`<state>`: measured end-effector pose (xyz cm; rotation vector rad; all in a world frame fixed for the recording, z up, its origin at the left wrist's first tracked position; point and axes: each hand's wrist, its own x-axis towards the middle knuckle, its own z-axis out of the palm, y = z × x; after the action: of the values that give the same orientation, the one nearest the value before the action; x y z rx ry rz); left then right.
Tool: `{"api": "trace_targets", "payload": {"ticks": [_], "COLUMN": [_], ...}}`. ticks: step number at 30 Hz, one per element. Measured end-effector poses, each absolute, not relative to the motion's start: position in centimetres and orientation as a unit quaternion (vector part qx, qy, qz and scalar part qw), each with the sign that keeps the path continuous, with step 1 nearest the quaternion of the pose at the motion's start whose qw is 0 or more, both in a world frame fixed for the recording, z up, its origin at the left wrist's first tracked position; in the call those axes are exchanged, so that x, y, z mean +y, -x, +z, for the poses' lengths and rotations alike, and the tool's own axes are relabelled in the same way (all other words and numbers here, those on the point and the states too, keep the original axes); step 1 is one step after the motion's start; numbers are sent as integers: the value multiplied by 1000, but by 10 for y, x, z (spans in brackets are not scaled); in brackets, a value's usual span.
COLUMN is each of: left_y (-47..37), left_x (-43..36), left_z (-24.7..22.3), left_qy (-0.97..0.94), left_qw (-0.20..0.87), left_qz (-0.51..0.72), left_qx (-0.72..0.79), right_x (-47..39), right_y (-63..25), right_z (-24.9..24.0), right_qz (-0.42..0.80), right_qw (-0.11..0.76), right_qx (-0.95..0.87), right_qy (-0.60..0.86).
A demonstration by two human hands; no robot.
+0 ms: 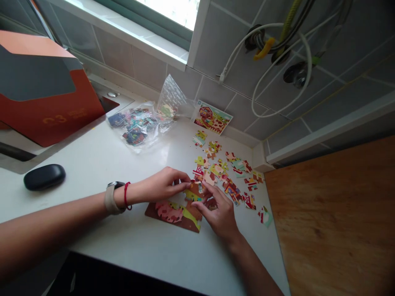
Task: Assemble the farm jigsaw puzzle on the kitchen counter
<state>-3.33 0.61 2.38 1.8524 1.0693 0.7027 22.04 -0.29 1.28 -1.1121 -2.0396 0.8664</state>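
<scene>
My left hand (173, 184) and my right hand (219, 209) meet over a partly joined jigsaw (169, 213) on the white table. Between their fingertips is a brown and green puzzle piece (194, 192), at the upper right of the joined part. Both hands pinch its edges; whether it is locked into the pieces below cannot be made out. The joined part shows a pink spotted animal on brown ground. Just beyond my hands lie loose puzzle pieces (218, 168), some overlapping. A picture card (212, 117) with a farm scene leans against the wall behind them.
Clear plastic bags (140, 125) of more pieces lie at the back left. A black oval case (45, 177) and an orange box (52, 107) are at the left. White cables (253, 88) hang at the tiled wall, and a wooden panel (336, 218) borders the table's right side.
</scene>
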Motion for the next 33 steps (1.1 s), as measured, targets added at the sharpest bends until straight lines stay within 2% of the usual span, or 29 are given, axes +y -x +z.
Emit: {"api": "trace_targets", "payload": {"ticks": [5,13,21,29,33], "left_y": [48,47,50,48,49], "left_x": [18,11,11,10,11], "left_z": [29,18,22,30,32], "left_qy": [-742,-806,-822,-811,-813], "left_qw": [452,342,336,322,325], "left_qz": [221,166,144,128,121], "left_qx": [443,455,438,472,468], "right_x": [5,8,8,-2,-3], "right_y": [-228,-228,-230,-224,-223], "right_z": [17,17,16,24,25], "right_qz": [303,299,270,206,202], "right_qw": [308,289,239,99,78], "right_qx": [-789,-813,-869,-932,-929], "right_qy": [436,408,340,283,299]}}
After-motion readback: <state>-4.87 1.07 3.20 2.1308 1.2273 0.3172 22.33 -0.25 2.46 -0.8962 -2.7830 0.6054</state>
